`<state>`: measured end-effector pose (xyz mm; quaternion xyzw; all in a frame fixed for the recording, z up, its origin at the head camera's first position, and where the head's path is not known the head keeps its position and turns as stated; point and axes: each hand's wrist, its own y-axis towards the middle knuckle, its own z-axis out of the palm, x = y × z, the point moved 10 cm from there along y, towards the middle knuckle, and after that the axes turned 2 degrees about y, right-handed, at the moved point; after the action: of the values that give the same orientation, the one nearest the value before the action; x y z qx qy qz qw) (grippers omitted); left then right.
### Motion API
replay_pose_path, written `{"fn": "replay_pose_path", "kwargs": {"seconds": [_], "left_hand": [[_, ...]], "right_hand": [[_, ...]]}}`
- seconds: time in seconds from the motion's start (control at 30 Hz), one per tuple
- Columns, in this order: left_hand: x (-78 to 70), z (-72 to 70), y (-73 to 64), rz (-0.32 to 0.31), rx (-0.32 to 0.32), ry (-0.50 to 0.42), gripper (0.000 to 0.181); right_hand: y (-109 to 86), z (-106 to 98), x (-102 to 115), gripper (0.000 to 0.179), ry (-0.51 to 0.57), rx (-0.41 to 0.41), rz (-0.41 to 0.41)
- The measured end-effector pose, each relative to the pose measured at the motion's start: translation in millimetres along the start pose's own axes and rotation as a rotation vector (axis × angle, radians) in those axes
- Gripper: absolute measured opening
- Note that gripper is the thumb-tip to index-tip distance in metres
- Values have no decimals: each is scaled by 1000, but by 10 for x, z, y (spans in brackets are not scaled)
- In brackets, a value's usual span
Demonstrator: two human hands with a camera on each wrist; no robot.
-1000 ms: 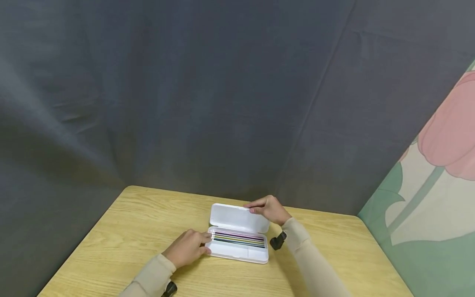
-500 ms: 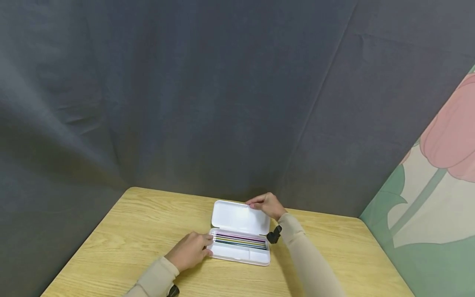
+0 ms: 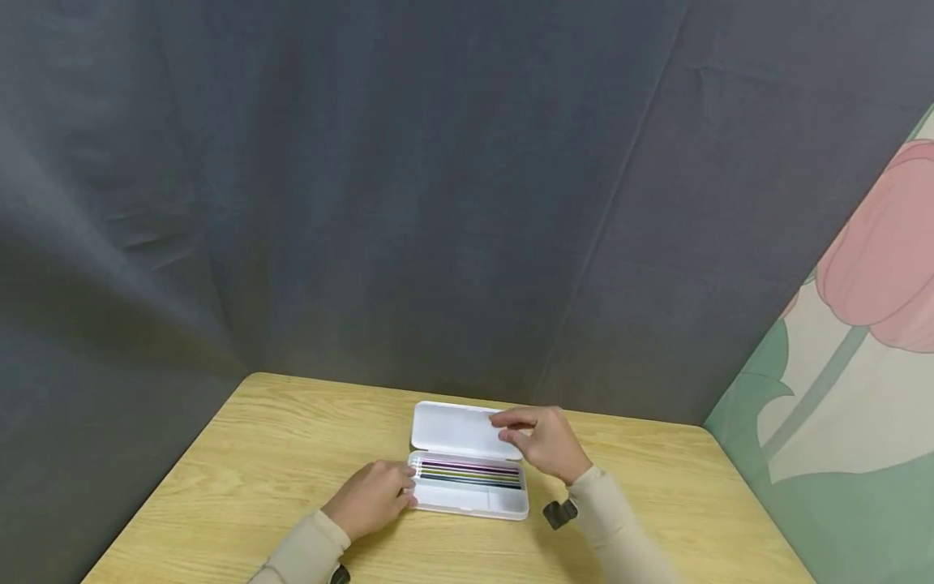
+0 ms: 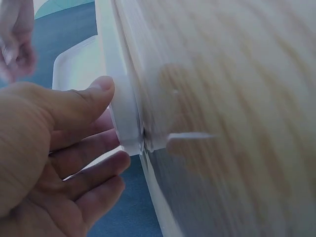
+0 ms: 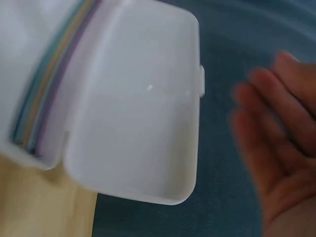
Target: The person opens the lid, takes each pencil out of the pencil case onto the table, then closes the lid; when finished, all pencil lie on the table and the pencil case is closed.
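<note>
On table (image 3: 241, 470), white case (image 3: 448, 496), left fingers (image 4: 89, 152) gripping one end, right fingers (image 3: 520, 416) parted near lid (image 5: 140, 103).

Dark cloth (image 3: 438, 203) behind your wood-grain table (image 3: 248, 462)
At your right, you see a panel (image 3: 810, 438) with pink tulip (image 3: 883, 251) and green leaves (image 3: 861, 519).

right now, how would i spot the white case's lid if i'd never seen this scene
On the wood-grain table lies an open white case. Its lid is the far half, beside the right hand. A plain white inside sets it apart from the tray, where coloured sticks lie side by side.
</note>
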<state>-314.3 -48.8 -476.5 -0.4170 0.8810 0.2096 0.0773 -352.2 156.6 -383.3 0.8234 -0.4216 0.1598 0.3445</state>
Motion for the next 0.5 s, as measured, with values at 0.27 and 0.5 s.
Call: {"fn": "replay_pose_path", "kwargs": {"seconds": [0.27,0.5], "left_hand": [[48,-20,5,-18,6,-8,29],[55,25,-4,-40,38,-49,30]], "right_hand": [[-294,457,-255,19,-176,210,5],[-315,578,-439,22,-235,194,-13]]}}
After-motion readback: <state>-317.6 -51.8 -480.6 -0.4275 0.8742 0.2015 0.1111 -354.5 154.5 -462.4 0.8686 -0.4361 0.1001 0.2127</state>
